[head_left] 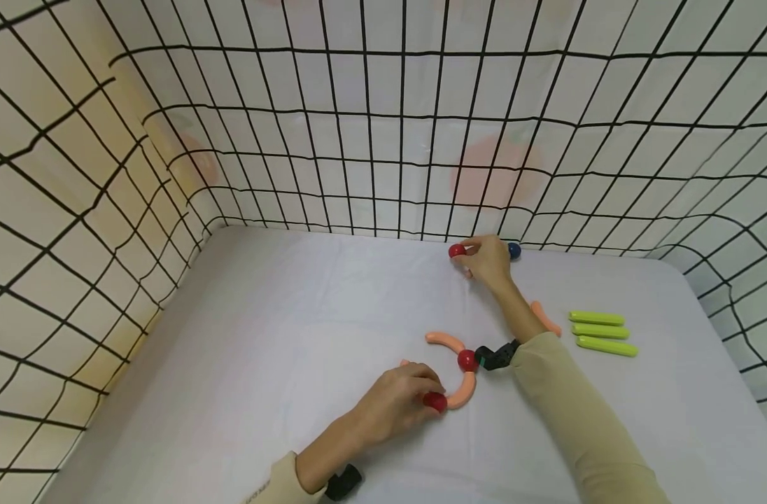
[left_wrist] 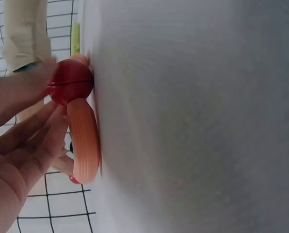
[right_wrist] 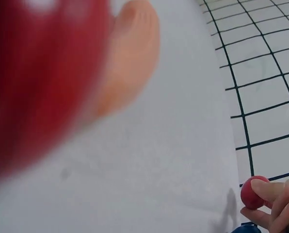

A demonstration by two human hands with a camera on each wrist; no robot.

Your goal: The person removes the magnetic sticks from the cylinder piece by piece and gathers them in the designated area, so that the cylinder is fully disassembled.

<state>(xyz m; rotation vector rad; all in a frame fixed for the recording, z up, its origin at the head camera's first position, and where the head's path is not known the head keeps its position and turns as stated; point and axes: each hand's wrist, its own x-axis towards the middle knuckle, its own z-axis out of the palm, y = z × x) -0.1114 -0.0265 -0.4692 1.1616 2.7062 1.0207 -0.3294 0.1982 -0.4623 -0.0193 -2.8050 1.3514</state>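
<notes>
My left hand pinches a red ball low over the white surface. In the left wrist view, this red ball touches a curved orange stick. In the head view, another curved orange stick runs from it to a second red ball, from which a further orange stick extends. Near the back edge, my right hand pinches a third red ball between thumb and fingers. A dark blue ball lies just beside that hand. An orange piece under the right fingers is mostly hidden.
Three light-green rods lie side by side at the right. A loose curved orange stick sits partly behind my right forearm. Black wire mesh borders the white tabletop at the back and both sides.
</notes>
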